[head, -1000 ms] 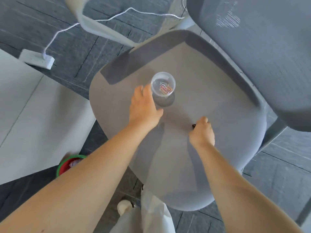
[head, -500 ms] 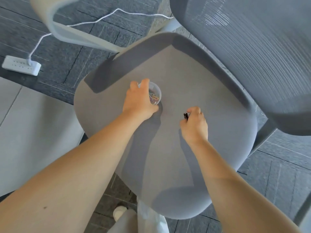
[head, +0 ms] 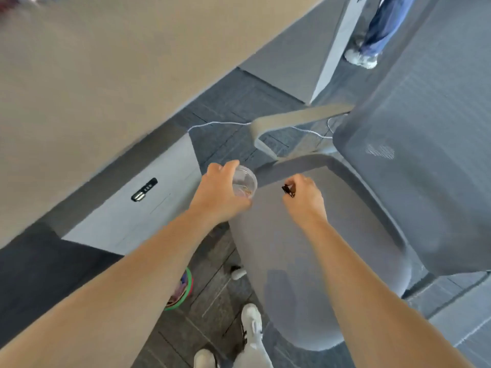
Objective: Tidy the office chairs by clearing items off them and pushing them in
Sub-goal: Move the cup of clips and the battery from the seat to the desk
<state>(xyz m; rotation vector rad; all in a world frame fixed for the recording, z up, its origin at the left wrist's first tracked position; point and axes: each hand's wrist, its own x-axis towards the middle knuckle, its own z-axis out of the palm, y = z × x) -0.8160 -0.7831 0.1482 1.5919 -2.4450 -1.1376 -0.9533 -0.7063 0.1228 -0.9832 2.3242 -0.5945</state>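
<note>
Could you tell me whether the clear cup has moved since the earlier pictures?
Yes: the clear cup has left the seat middle, carried past its left edge.

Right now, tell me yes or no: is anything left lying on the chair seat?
No: the seat is bare, with the clear cup gripped in the left hand and the black clip pinched in the right hand.

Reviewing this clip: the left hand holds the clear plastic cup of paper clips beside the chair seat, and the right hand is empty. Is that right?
Not quite. The head view shows the right hand is not empty: it pinches a small black clip over the chair seat. The rest stands: the left hand holds the clear plastic cup at the seat's edge.
</note>
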